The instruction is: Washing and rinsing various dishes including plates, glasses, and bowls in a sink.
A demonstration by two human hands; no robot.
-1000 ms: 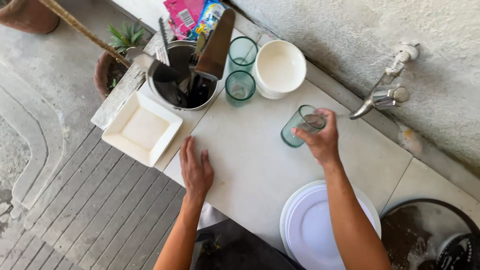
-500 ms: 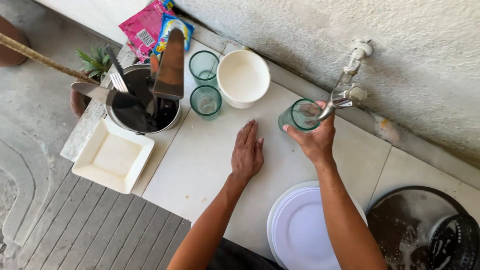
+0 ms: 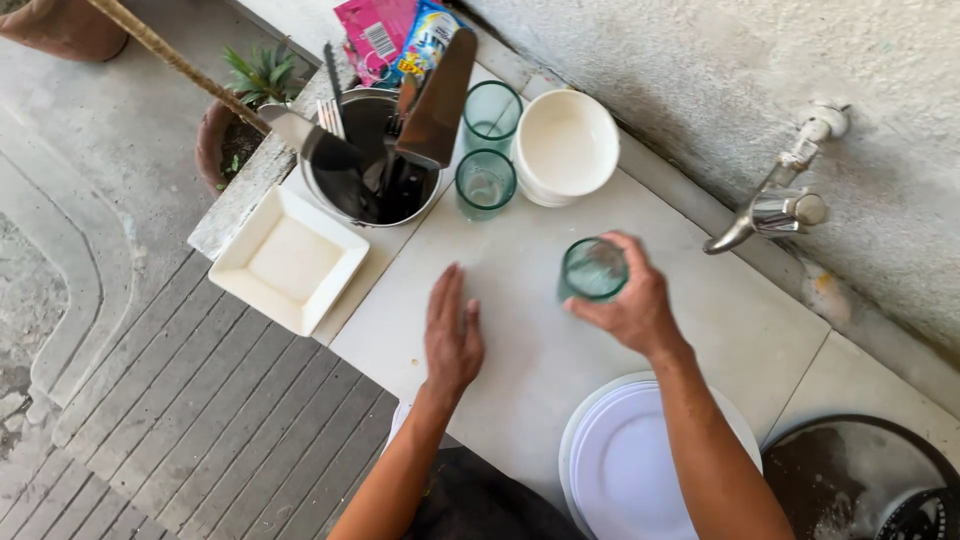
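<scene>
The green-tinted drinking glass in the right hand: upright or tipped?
Upright: the green-tinted drinking glass shows its round open rim facing up toward the camera, with the right hand wrapped around its side.

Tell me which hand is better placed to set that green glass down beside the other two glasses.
Right, probably. The right hand already grips the green glass upright, a short way from the two glasses by the white bowls. The left hand lies flat on the counter, empty.

Two flat sachets lie side by side at the far end of the bench (image 3: 520, 330), just behind the metal pot (image 3: 372, 160): a pink packet (image 3: 372, 32) with a white barcode patch, and a blue and yellow packet (image 3: 428, 42) partly overlapping it.
</scene>
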